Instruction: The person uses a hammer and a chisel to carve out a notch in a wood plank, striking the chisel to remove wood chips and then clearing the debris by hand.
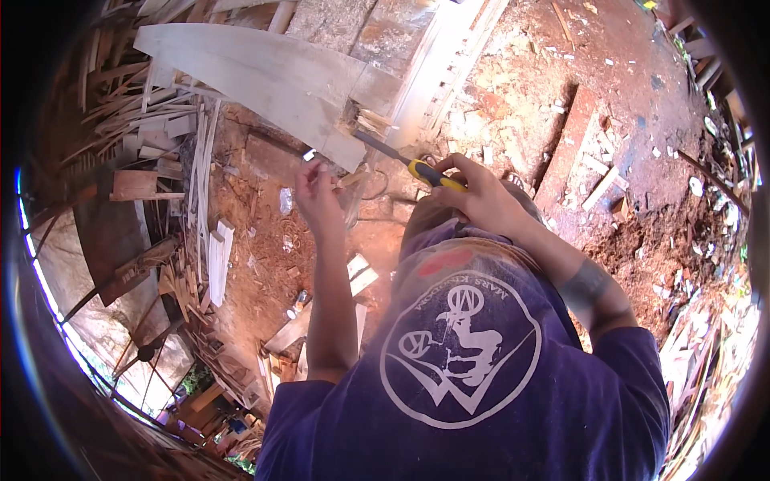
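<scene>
Tool (414,166) is gripped by the closed right hand (479,192), right of the pale board (249,76); below it, the left hand (318,192) is held half-curled, contents unclear.

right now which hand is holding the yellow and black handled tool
The right hand, wrapped around the yellow-and-black handle; the left hand is apart from the tool.

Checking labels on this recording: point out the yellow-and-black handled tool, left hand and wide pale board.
Yellow-and-black handled tool (423,169): head view, its handle.
Left hand (319,195): head view, middle of the hand.
Wide pale board (257,78): head view, its broad face.
</scene>
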A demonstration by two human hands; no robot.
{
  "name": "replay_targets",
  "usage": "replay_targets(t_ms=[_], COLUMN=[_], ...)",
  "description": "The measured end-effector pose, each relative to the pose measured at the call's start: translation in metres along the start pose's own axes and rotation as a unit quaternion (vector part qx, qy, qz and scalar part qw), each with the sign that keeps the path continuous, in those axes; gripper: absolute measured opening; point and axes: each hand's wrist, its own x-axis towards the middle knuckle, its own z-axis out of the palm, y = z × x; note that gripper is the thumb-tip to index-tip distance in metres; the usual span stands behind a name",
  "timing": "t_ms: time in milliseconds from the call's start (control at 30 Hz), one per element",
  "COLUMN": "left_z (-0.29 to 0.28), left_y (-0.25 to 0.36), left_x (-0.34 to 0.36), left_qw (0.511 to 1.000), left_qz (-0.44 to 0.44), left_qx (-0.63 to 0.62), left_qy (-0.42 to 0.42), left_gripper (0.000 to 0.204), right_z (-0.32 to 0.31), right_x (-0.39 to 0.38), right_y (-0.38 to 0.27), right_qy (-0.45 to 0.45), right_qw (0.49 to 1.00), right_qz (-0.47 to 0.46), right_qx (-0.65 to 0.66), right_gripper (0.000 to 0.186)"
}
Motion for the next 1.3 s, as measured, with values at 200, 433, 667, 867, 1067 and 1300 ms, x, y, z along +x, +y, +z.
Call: replay_targets(t_ms=[200,433,667,867,1067,1300], left_z=[-0.005,-0.012,-0.014,-0.003,-0.006,-0.032], left_y=[-0.006,-0.006,-0.003,0.001,0.017,-0.013], left_x=[-0.001,0.002,0.006,0.014,0.02,0.017], left_qw=[0.998,0.996,0.999,0.996,0.999,0.998], left_qz=[-0.044,-0.065,-0.032,-0.067,0.0,-0.04], left_qx=[-0.045,-0.062,-0.017,-0.048,-0.039,-0.041], left_qy=[-0.006,-0.012,-0.033,-0.04,-0.031,-0.021], left_gripper=[0.015,0.013,0.014,0.014,0.013,0.013], right_z=[0.016,0.021,0.024,0.043,0.035,0.036], right_x=[0.027,0.023,0.03,0.051,0.021,0.038], right_y=[-0.009,0.005,0.022,0.054,0.043,0.02], right_qy=[0.009,0.004,0.032,-0.031,-0.005,0.015], right_qw=[0.99,0.993,0.999,0.972,0.969,0.995], right_qz=[-0.013,-0.002,0.008,-0.001,0.01,-0.047], right_qx=[0.139,0.119,0.032,0.234,0.245,0.09], right_gripper=[0.035,0.04,0.041,0.036,0.036,0.042])
